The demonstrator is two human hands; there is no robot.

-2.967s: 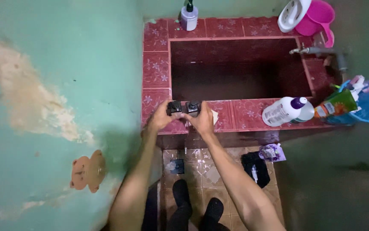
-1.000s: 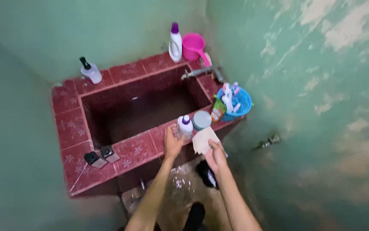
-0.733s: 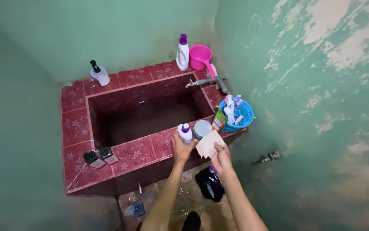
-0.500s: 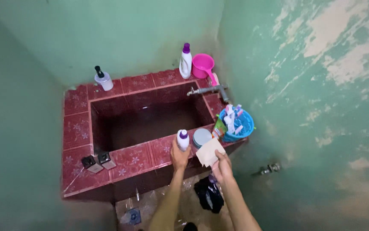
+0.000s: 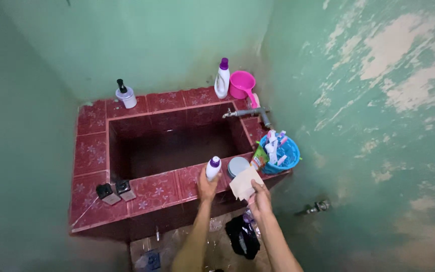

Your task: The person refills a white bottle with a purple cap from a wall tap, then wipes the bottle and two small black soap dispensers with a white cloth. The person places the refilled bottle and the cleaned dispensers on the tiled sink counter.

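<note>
Fingers (image 5: 203,182) of the left hand (image 5: 206,187) were wrapped around a small white bottle (image 5: 213,168) with a purple cap, holding it upright just above the front ledge of the red tiled water basin (image 5: 154,190). Those of the right hand (image 5: 261,198) pinched a beige cloth (image 5: 245,183) just beside the bottle, in front of a round grey lid (image 5: 237,165). Near them, on the basin's right corner, stood a blue basket (image 5: 289,157). Two small dark bottles (image 5: 115,192) sat well apart on the left.

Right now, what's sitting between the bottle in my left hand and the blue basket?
In the head view, a round grey lid and a green packet sit between the bottle and the blue basket.
</note>
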